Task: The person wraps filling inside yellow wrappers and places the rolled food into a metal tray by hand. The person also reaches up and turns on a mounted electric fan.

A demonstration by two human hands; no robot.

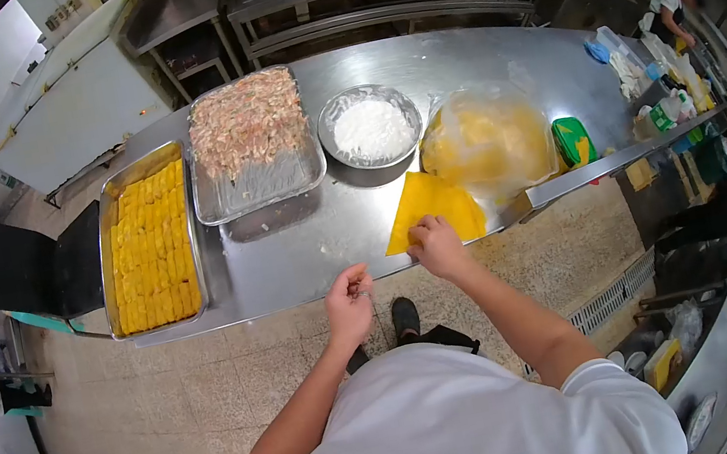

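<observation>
White shirt (438,428), yellow sheet (422,201), roughly triangular

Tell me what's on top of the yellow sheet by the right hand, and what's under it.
The right hand is over the near part of the yellow sheet. Beneath is the steel table; whether anything lies between them is hidden.

Commercial kitchen, steel worktable (292,264), large food trays (264,189), floor grate (625,286)

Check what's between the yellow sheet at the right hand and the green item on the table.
Head view: a clear plastic bag with yellow contents lies between the yellow sheet and the green item.
</observation>
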